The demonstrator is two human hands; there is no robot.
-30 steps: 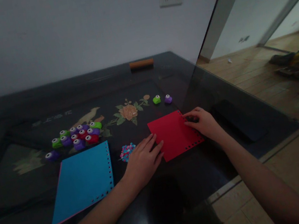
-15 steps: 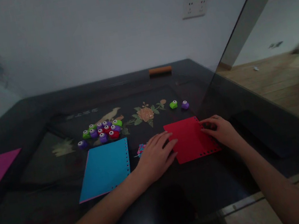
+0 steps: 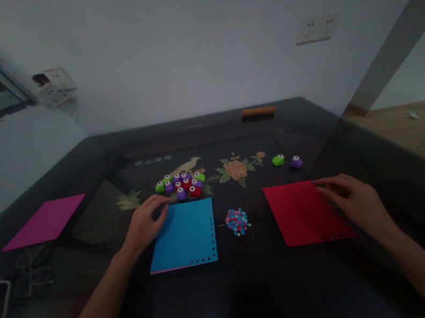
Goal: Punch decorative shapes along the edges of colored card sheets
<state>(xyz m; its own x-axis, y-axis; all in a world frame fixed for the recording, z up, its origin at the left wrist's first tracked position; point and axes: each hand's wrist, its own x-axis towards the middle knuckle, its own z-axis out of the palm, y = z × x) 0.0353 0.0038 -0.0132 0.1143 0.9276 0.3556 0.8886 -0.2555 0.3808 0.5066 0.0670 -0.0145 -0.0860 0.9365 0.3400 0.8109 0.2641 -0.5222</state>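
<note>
Your left hand [image 3: 145, 225] reaches in from 7 o'clock, fingers loosely spread, resting on the top-left corner of the blue sheet [image 3: 186, 235]. Your right hand [image 3: 353, 202], entering from 5 o'clock, lies palm-down with fingers apart on the punched right edge of the red sheet [image 3: 301, 213]

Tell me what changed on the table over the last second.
The left hand left the red sheet and moved left to the top-left corner of the blue sheet. The right hand stayed on the red sheet's right edge. The sheets, confetti pile and punches kept their places.
</note>
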